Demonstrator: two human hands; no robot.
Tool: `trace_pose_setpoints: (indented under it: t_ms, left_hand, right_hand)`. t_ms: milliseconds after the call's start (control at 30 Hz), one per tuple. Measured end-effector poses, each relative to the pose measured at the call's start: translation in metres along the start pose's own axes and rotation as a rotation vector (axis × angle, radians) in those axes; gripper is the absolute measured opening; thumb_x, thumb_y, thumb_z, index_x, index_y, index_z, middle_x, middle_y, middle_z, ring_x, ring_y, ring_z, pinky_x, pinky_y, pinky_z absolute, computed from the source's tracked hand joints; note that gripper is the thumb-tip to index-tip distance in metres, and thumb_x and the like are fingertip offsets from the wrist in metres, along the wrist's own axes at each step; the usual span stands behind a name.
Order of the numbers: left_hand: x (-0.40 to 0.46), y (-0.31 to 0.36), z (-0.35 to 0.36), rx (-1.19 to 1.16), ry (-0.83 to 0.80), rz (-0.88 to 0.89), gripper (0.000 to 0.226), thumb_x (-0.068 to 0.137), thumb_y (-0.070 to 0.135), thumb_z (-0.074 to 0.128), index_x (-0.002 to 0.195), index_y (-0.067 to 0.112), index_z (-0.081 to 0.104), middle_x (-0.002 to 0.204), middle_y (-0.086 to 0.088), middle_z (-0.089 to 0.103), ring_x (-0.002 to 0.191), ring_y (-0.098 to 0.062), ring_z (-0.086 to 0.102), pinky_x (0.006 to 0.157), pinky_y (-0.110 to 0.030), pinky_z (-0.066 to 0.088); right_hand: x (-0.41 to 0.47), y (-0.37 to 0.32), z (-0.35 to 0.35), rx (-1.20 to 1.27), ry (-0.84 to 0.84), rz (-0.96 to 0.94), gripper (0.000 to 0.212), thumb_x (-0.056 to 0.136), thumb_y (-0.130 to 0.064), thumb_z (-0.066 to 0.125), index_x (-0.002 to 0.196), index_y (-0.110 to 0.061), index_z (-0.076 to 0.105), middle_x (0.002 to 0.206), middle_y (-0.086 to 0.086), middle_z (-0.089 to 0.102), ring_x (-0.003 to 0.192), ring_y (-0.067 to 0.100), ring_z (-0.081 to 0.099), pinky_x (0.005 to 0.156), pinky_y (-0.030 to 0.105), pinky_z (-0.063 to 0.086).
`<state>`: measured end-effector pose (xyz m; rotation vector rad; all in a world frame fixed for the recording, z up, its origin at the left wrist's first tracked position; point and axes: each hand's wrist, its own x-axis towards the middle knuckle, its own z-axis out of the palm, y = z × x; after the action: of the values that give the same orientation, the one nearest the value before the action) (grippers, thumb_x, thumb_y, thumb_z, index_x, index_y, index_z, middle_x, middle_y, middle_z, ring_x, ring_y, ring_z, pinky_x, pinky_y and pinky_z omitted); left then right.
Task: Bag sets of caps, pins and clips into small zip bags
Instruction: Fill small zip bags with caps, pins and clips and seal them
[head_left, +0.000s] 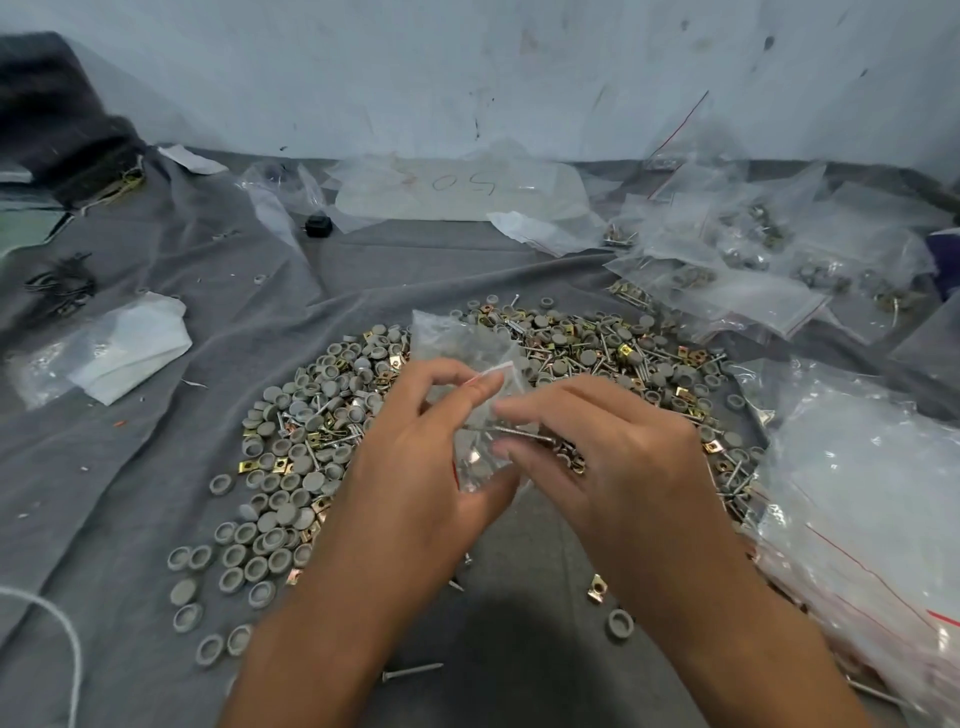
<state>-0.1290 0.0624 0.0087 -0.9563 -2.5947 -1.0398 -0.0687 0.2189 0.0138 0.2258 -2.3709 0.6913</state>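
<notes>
hands: left (415, 447) pinches zip bag (467, 364) | right (597, 447) pinches pins (511, 430) at it

Probably a packing workshop — heaped hardware (519, 395), zip bags (753, 249)

Parts heap (332, 415) rings bare cloth (524, 597); bag stack (857, 493) blocks right.

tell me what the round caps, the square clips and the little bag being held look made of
Round caps: likely matte grey plastic, dull and moulded. Square clips: metal, brassy plating that glints. Bag: thin clear plastic film, crinkled, see-through, red zip line.
</notes>
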Motion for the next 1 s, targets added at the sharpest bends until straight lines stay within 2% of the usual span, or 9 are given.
trace_pose_setpoints:
  t_ms: [133,233,300,433,533,667,767,900,1000]
  left_hand:
    - [0.0,0.004,0.0,-0.118,-0.017,-0.025,0.055,0.074,0.044,0.07,0.127,0.03,0.063,0.114,0.022,0.047,0.086,0.002,0.055,0.075,-0.007,0.041]
    - [-0.001,0.002,-0.001,-0.173,0.003,-0.073,0.062,0.073,0.047,0.076,0.131,0.03,0.062,0.117,0.026,0.048,0.096,0.008,0.054,0.082,-0.011,0.046]
    - [-0.002,-0.001,-0.004,-0.23,0.029,-0.11,0.063,0.071,0.047,0.078,0.13,0.032,0.062,0.12,0.027,0.049,0.109,0.004,0.055,0.086,-0.024,0.055]
    - [0.0,-0.002,-0.022,-0.655,0.296,-0.207,0.055,0.074,0.038,0.083,0.125,0.03,0.064,0.126,0.018,0.062,0.111,-0.01,0.066,0.076,-0.027,0.061]
    - [0.003,-0.01,-0.033,-0.942,0.415,-0.22,0.057,0.073,0.026,0.084,0.125,0.02,0.063,0.125,0.007,0.069,0.115,-0.012,0.066,0.088,-0.025,0.057]
    - [0.0,-0.013,-0.028,-0.535,0.248,-0.301,0.051,0.069,0.046,0.082,0.117,0.037,0.067,0.117,0.016,0.065,0.101,-0.01,0.069,0.075,-0.027,0.06]
    - [0.0,-0.015,-0.021,-0.198,0.22,-0.186,0.046,0.074,0.053,0.073,0.117,0.041,0.061,0.115,0.018,0.055,0.106,-0.001,0.058,0.084,-0.022,0.051]
    - [0.0,-0.017,-0.016,-0.046,0.133,-0.154,0.056,0.072,0.05,0.07,0.124,0.032,0.064,0.112,0.016,0.052,0.101,0.01,0.049,0.079,-0.001,0.037]
    - [-0.001,-0.016,-0.011,0.023,0.061,-0.174,0.062,0.071,0.054,0.067,0.129,0.032,0.062,0.114,0.018,0.048,0.092,0.006,0.043,0.078,0.0,0.034]
  right_hand:
    - [0.001,-0.002,0.001,0.081,0.082,0.044,0.029,0.081,-0.013,0.084,0.107,-0.02,0.073,0.096,-0.014,0.065,0.084,-0.003,0.062,0.078,0.005,0.042]
    - [0.003,0.002,-0.004,0.223,0.163,0.131,0.023,0.082,-0.019,0.083,0.101,-0.023,0.07,0.091,-0.016,0.067,0.084,0.002,0.067,0.071,0.011,0.048]
    - [0.003,0.01,-0.005,0.275,0.17,0.229,0.016,0.087,-0.019,0.079,0.095,-0.027,0.068,0.086,-0.017,0.067,0.081,0.004,0.067,0.066,0.012,0.05]
    - [-0.004,0.026,0.012,0.134,-0.349,0.572,0.015,0.092,-0.033,0.071,0.103,-0.039,0.063,0.096,-0.02,0.063,0.084,-0.006,0.06,0.074,0.008,0.049]
    - [-0.015,0.026,0.033,-0.102,-0.648,0.563,0.028,0.094,-0.044,0.067,0.119,-0.037,0.06,0.114,-0.015,0.054,0.103,0.006,0.053,0.089,0.029,0.048]
    - [-0.015,0.022,0.044,-0.235,-0.582,0.481,0.023,0.094,-0.05,0.063,0.112,-0.035,0.059,0.104,-0.012,0.046,0.106,0.014,0.049,0.076,0.03,0.036]
    - [-0.018,0.025,0.045,-0.252,-0.59,0.458,0.014,0.098,-0.045,0.059,0.109,-0.035,0.06,0.107,-0.012,0.047,0.108,0.013,0.049,0.074,0.029,0.033]
    - [-0.018,0.033,0.037,-0.237,-0.606,0.469,0.011,0.102,-0.042,0.053,0.109,-0.037,0.061,0.104,-0.015,0.042,0.106,0.011,0.046,0.07,0.031,0.034]
    - [-0.017,0.038,0.03,-0.185,-0.583,0.462,0.008,0.102,-0.04,0.053,0.104,-0.036,0.059,0.104,-0.014,0.045,0.103,0.011,0.045,0.079,0.036,0.047]
